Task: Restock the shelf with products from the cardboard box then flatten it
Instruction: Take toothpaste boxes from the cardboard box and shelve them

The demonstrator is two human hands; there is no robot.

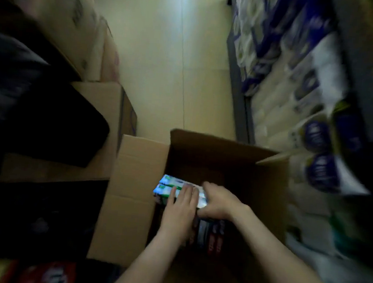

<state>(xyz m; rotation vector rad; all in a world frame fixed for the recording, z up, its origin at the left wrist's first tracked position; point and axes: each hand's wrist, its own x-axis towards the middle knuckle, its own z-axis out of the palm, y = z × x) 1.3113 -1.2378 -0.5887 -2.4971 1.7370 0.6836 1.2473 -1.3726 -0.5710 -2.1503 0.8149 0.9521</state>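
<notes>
Step in hand: lifting product out of the cardboard box (213,157), judged an early stage of the restock, since stock is seen inside it.

**Position of parts.** The white-and-green cartons (170,185) lie inside the box, against its left wall. The left hand (180,208) is laid flat on top of them, fingers straight and close together. The right hand (218,203) is curled round their right end, thumb on the far side. How far its fingers reach underneath cannot be told. Darker packs (212,234) are seen lower in the box, nearer the person.

**Procedure.** The cartons should be clamped between both hands as one block – the flat hand pressing down, the curled hand lifting – so that none slides loose. The block should be raised straight up until the box walls are passed.

**Edges and clearance.**
- The far wall and the left flap (132,181) stand upright; both are to be cleared before any swing sideways.
- The shelf (242,89), at the right, is crowded with paper-roll packs (278,59); a free slot is not visible here.
- Open floor (165,60) lies ahead – neighbouring boxes (103,102) close off the left.
</notes>
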